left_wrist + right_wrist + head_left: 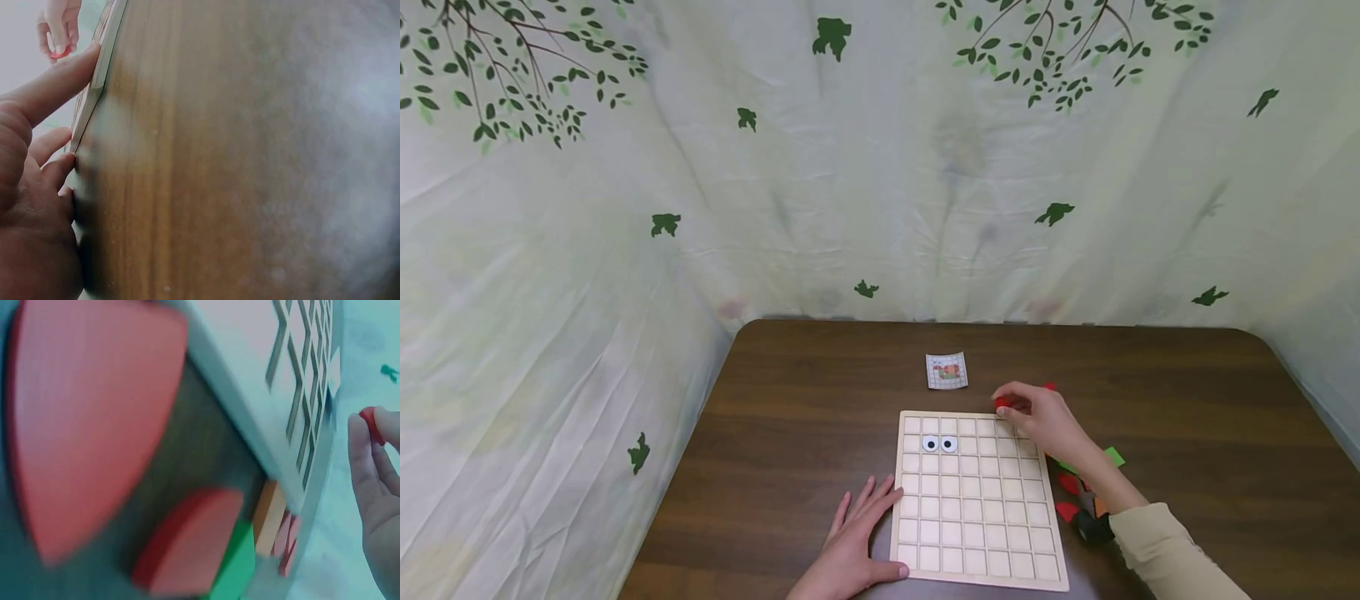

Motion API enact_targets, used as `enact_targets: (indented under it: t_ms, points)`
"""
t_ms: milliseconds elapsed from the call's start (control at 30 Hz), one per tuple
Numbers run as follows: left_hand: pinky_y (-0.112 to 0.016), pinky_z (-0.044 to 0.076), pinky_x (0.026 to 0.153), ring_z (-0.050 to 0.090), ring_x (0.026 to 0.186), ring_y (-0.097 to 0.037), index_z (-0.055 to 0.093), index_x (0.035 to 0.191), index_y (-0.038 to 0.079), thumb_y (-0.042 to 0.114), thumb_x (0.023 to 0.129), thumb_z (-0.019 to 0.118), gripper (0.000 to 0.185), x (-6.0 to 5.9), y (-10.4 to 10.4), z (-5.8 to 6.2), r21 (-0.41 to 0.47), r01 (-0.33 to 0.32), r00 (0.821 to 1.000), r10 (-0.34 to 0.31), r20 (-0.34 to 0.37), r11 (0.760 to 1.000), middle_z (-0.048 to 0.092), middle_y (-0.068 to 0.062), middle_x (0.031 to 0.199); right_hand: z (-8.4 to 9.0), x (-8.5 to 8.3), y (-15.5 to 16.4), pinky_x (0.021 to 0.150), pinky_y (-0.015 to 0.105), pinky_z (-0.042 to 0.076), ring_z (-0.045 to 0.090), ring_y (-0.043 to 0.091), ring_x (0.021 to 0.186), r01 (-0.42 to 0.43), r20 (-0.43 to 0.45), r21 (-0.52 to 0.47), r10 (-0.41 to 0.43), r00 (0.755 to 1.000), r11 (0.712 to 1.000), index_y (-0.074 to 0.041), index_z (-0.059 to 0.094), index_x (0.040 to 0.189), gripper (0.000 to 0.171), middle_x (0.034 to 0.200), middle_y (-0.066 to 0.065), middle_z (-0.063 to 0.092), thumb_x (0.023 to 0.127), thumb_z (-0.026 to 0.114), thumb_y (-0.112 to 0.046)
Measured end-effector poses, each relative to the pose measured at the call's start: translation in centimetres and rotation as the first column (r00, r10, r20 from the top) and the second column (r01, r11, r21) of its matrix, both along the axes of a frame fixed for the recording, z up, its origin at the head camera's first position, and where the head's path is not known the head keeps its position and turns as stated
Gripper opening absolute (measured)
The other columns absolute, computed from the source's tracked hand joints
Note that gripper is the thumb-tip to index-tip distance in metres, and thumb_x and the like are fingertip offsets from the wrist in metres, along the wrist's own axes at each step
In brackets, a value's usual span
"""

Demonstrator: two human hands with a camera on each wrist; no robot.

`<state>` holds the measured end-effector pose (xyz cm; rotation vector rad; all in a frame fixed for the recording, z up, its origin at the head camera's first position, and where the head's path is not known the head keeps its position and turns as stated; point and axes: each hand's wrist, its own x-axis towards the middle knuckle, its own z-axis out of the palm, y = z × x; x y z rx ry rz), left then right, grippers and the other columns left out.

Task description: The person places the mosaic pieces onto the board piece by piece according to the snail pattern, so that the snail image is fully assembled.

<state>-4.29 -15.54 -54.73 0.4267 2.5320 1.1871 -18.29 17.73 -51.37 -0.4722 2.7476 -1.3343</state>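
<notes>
The left hand lies nearest, flat on the brown table at the lower left corner of the pale wooden grid board. Its fingers are straight and slightly spread, fingertips pointing up along the board's left edge, and the thumb touches the board's bottom left corner. The left wrist view shows the same: the fingers lie stretched along the board's thin edge, holding nothing.

The right hand hovers over the board's upper right corner, its wrist in a beige sleeve. Thumb and fingertips pinch a small red piece, held just above the top row of squares near the right corner. The right wrist view shows that piece gripped between the fingertips, with the rest of the fingers loosely curved; whether the piece touches the board cannot be told.

Two googly eyes sit side by side in the second row of the board, left of centre. The other squares look bare.

Beside the board's right edge, partly under the right forearm, lies a loose heap of coloured pieces: red, green, orange and one dark. Another red bit shows just behind the right hand. Beyond the board's top edge, a small pattern card lies flat on the table.
</notes>
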Motion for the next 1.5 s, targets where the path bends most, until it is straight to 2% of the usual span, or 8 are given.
enact_targets:
  t_ms: [233,367,533,800,1067,1267,1400,1500]
  points:
    - [-0.042,-0.010,0.110,0.009,0.150,-0.026,0.043,0.149,0.023,0.034,0.069,0.086,0.092,0.0,0.0,0.0,-0.003,0.006,1.000,-0.006,-0.010,1.000,0.025,0.006,0.161,-0.3,0.7,-1.9,0.073,0.032,0.055,0.068,0.013,0.084,0.039,0.064,-0.069,-0.035,0.997,0.997,-0.017,0.072,0.097,0.011,0.086,-0.008,0.071,0.087,0.075,-0.014]
    - [-0.044,-0.009,0.110,0.009,0.150,-0.026,0.043,0.150,0.023,0.034,0.069,0.086,0.092,0.0,0.0,-0.1,-0.006,0.010,1.000,-0.010,-0.015,1.000,0.025,0.006,0.161,-0.5,1.1,-3.0,0.069,0.030,0.053,0.068,0.010,0.079,0.039,0.076,-0.079,-0.033,0.997,0.996,-0.022,0.073,0.092,0.010,0.083,-0.009,0.071,0.086,0.077,-0.015]
    - [-0.046,-0.008,0.110,0.009,0.150,-0.027,0.043,0.149,0.022,0.033,0.069,0.086,0.092,0.0,0.0,0.0,0.000,0.007,1.000,-0.007,-0.008,1.000,0.025,0.006,0.161,-0.8,1.5,-4.1,0.064,0.027,0.051,0.065,0.008,0.072,0.018,0.055,-0.086,-0.014,0.998,0.996,-0.023,0.074,0.089,0.010,0.080,-0.012,0.070,0.084,0.079,-0.016]
    - [-0.046,-0.008,0.110,0.010,0.149,-0.028,0.044,0.149,0.022,0.032,0.069,0.085,0.091,0.0,0.0,0.0,0.006,0.000,1.000,0.000,-0.006,1.000,0.026,0.004,0.161,-0.9,2.1,-5.3,0.067,0.027,0.052,0.061,0.011,0.075,-0.020,0.028,-0.119,0.023,0.999,0.993,-0.019,0.077,0.091,0.011,0.086,-0.011,0.069,0.081,0.081,-0.016]
    - [-0.049,-0.007,0.111,0.010,0.149,-0.028,0.044,0.149,0.022,0.033,0.069,0.085,0.090,0.0,0.0,-0.1,-0.005,0.003,1.000,-0.003,-0.012,1.000,0.026,0.004,0.160,-0.6,2.5,-6.4,0.067,0.028,0.052,0.061,0.013,0.074,-0.009,0.133,-0.136,0.027,0.991,0.991,-0.022,0.077,0.088,0.008,0.082,-0.010,0.070,0.082,0.080,-0.017]
    - [-0.044,-0.009,0.110,0.010,0.149,-0.029,0.044,0.149,0.022,0.034,0.070,0.084,0.089,0.0,0.0,-0.1,-0.004,0.005,1.000,-0.005,-0.024,1.000,0.027,0.003,0.160,-0.6,2.7,-7.4,0.068,0.028,0.051,0.061,0.012,0.073,-0.075,0.147,-0.093,0.088,0.985,0.993,-0.017,0.076,0.087,0.004,0.079,-0.012,0.068,0.084,0.079,-0.017]
    - [-0.048,-0.007,0.111,0.011,0.149,-0.030,0.044,0.149,0.021,0.035,0.070,0.084,0.089,0.0,0.0,0.0,0.002,0.008,1.000,-0.007,-0.024,1.000,0.028,0.002,0.160,-0.7,2.9,-8.1,0.066,0.027,0.050,0.059,0.010,0.072,-0.143,0.129,-0.051,0.149,0.980,0.988,-0.014,0.076,0.088,0.006,0.078,-0.013,0.067,0.086,0.077,-0.019]
    - [-0.046,-0.007,0.111,0.011,0.149,-0.031,0.044,0.149,0.021,0.034,0.070,0.085,0.090,0.0,0.0,0.0,0.007,0.011,0.999,-0.011,-0.036,1.000,0.028,0.001,0.160,-0.7,2.9,-8.4,0.065,0.026,0.050,0.059,0.008,0.071,-0.190,0.112,-0.027,0.192,0.975,0.981,-0.014,0.076,0.090,0.004,0.079,-0.013,0.068,0.087,0.076,-0.016]
